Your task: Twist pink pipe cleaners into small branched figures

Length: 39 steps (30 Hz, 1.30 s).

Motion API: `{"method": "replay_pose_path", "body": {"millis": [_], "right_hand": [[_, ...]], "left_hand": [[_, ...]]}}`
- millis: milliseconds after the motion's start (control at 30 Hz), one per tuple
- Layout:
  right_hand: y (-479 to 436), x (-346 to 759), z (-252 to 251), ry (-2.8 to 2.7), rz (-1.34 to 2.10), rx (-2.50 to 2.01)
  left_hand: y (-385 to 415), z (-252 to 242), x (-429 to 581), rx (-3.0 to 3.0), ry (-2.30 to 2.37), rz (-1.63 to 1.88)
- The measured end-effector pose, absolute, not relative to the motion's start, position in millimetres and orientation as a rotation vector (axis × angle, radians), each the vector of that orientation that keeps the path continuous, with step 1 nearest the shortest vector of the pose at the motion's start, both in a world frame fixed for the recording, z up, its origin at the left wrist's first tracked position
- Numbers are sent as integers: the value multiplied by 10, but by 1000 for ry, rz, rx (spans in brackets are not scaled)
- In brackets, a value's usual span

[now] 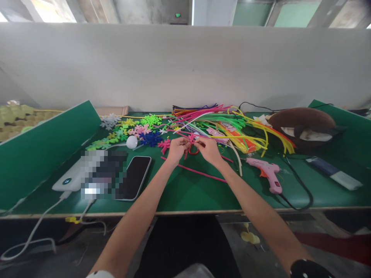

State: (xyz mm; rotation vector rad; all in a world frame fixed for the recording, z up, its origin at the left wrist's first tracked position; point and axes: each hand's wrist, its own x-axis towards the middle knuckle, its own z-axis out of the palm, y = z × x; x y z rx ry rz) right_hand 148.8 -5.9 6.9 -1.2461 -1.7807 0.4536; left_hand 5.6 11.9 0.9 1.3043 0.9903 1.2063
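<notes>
Near the middle of the bench, my left hand [177, 150] and my right hand [209, 150] face each other with fingers pinched. Between them is a small pink pipe-cleaner shape [191, 138] with short looped arms, gripped from both sides. A red loop [193, 152], perhaps a scissor handle, shows just below it. Left of my left hand lies a finished-looking pink pipe-cleaner snowflake [164, 145]. A long pink pipe cleaner [203, 173] stretches across the green surface under my wrists. My fingertips partly hide the held piece.
Colourful snowflakes [150, 120] lie at the back left, beside a white ball [131, 142]. Loose pipe cleaners [211, 114] heap behind my hands. A phone [135, 177] and power bank [78, 173] lie left; a pink glue gun [269, 172] with cord and a brown plush [303, 123] are right.
</notes>
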Motion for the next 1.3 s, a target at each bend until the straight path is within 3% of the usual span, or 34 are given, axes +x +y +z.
{"method": "replay_pose_path", "body": {"millis": [333,600,1300], "right_hand": [[-142,1448,56,-1957,155,-1271],[-129,1481,73,-1893,181,-1257],[-37,1530,2,-2065,-42,-1234]], "left_hand": [[26,109,80,1754,1173,1325],[73,67,46,1487,934,1243],[110,40,51,1488,1084,1101]]}}
